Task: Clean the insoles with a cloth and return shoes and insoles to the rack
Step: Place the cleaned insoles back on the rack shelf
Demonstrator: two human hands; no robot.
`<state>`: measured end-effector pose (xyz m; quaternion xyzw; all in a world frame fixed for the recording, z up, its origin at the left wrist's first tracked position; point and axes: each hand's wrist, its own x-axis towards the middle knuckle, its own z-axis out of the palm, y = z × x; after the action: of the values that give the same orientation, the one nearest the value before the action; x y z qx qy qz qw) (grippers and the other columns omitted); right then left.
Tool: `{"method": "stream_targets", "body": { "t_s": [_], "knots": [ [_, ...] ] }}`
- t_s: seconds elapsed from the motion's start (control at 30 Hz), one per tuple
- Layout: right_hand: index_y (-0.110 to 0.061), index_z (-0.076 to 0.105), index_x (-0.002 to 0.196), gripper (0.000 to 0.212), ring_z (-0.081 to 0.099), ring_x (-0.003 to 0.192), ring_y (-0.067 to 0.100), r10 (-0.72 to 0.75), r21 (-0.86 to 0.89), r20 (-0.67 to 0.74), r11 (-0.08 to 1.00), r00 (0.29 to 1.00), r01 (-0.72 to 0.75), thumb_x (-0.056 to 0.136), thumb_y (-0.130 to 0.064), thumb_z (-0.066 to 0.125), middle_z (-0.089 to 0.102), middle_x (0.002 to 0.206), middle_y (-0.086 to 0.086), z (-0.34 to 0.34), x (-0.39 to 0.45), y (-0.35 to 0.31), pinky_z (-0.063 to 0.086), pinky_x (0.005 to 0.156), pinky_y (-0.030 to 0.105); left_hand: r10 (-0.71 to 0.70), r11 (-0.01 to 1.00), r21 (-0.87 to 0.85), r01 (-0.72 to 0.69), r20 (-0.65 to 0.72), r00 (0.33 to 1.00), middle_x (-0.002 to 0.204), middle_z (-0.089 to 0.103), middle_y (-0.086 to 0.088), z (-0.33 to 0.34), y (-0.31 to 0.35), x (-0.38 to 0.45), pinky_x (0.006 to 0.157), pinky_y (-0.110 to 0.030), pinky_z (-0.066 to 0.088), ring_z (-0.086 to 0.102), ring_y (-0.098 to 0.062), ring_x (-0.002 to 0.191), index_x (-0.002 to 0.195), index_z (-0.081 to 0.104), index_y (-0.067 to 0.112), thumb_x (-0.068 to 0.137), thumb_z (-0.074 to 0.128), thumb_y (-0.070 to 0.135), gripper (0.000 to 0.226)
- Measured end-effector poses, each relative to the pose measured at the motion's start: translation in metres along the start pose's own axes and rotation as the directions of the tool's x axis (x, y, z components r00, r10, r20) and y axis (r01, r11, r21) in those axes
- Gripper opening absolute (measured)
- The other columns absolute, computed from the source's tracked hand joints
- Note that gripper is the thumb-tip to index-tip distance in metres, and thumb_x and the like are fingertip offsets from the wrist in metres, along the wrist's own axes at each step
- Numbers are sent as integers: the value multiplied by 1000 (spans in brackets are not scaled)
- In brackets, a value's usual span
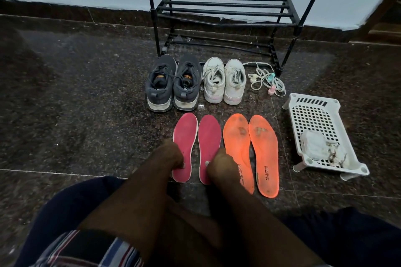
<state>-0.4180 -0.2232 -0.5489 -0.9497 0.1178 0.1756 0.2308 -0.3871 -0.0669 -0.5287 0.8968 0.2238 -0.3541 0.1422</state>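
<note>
Two pink insoles [185, 136] [209, 134] lie side by side on the dark floor, with two dirty orange insoles [237, 143] [265, 154] to their right. My left hand [173, 155] pinches the heel end of the left pink insole. My right hand [221, 165] grips the heel end of the right pink insole. Behind them stand a pair of dark grey sneakers [171, 84] and a pair of white sneakers [224, 82]. The black metal shoe rack [223, 6] stands against the wall with bare shelves. A white cloth [314, 144] lies in a white basket [321, 112].
White laces or cords [267, 79] with small pink and teal pieces lie on the floor by the rack's right leg. The basket sits at the right on short legs. My knees in dark trousers fill the bottom corners.
</note>
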Motion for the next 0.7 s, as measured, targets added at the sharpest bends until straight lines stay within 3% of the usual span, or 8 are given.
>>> {"method": "stream_targets", "body": {
  "t_s": [0.1, 0.2, 0.3, 0.37, 0.43, 0.53, 0.6, 0.7],
  "knots": [
    [-11, 53, 116, 32, 62, 106, 32, 6, 131, 23, 991, 1000, -9, 91, -27, 62, 64, 113, 11, -6, 6, 8, 44, 80, 33, -31, 998, -64, 23, -115, 993, 133, 61, -14, -3, 2, -2, 98, -36, 53, 62, -28, 120, 136, 45, 2, 80, 81, 34, 74],
    [-16, 55, 90, 10, 64, 76, 29, 64, 500, 35, 863, 997, -72, 89, -20, 64, 65, 92, 12, -16, 9, 15, 47, 61, 31, 3, 935, -340, -100, -273, 962, 119, 65, -17, -12, 12, -5, 88, -38, 52, 66, -33, 107, 124, 54, 3, 84, 74, 40, 57],
    [-14, 55, 91, 7, 57, 51, 16, 62, 820, 169, 545, 984, -175, 93, -12, 62, 63, 81, 11, -31, -4, 7, 50, 42, 27, 196, 566, -824, -23, 108, 975, 93, 72, -10, -9, 27, -21, 68, -33, 57, 69, -22, 74, 106, 67, 8, 91, 64, 52, 46],
    [-16, 59, 93, 4, 55, 48, 8, -54, 820, 260, 539, 964, -191, 96, -13, 59, 61, 73, 3, -48, -11, 1, 51, 45, 24, 339, 408, -912, 49, 202, 919, 95, 75, -12, 0, 36, -27, 68, -41, 60, 72, -26, 77, 116, 66, 7, 97, 62, 40, 38],
    [-18, 63, 85, 11, 53, 48, 10, -140, 702, 217, 710, 966, -54, 94, -13, 58, 59, 64, -2, -73, -2, 9, 50, 51, 27, 385, 247, -968, 47, 142, 912, 93, 74, -18, 6, 47, -30, 67, -51, 61, 73, -32, 76, 125, 57, -2, 100, 56, 15, 30],
    [-17, 71, 82, 10, 59, 62, 17, -153, 248, -81, 954, 985, 168, 86, -14, 63, 63, 67, -4, -134, 31, 49, 52, 69, 32, 449, 114, -993, 44, 91, 889, 99, 71, -17, 10, 64, -38, 58, -50, 61, 74, -34, 82, 126, 53, 5, 103, 48, 4, 24],
    [-12, 74, 90, 12, 67, 81, 26, -72, -12, -229, 997, 971, 71, 84, -16, 64, 72, 83, 6, -182, 49, 87, 52, 75, 32, 464, 75, -996, 41, 71, 883, 106, 69, -18, 13, 70, -38, 64, -53, 61, 71, -38, 95, 129, 50, 8, 103, 47, 3, 27],
    [-12, 71, 108, 25, 65, 103, 31, 66, -355, -303, 918, 951, -177, 85, -18, 63, 70, 110, 12, -231, 64, 154, 53, 85, 34, 437, 36, -997, 74, 82, 896, 111, 67, -20, 15, 76, -35, 64, -51, 61, 67, -41, 102, 135, 47, 2, 103, 49, 8, 33]
  ]
}}
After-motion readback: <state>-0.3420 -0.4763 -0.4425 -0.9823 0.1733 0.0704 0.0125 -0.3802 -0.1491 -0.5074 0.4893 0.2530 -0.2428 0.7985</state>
